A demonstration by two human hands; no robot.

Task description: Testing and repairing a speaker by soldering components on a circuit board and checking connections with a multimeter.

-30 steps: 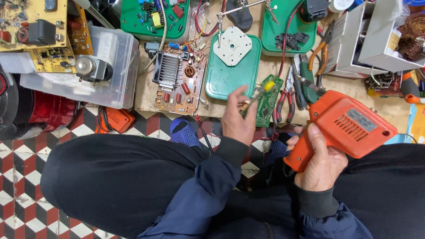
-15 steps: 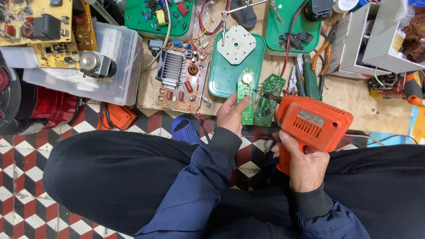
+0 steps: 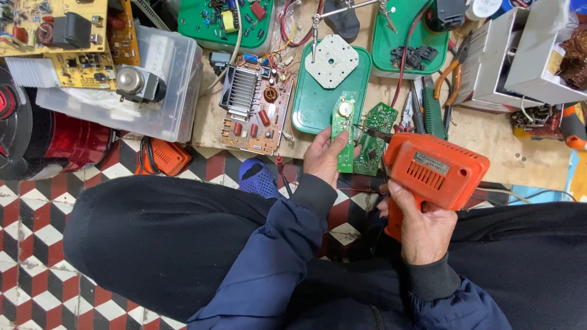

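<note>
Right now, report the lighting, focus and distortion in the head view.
Head view: even, soft light, no hard shadows; mild glare on the clear plastic bin; left hand, narrow green circuit board and orange soldering gun are sharp; wide-angle bending toward the edges.

left hand gripping green circuit board, right hand gripping orange soldering gun
</note>
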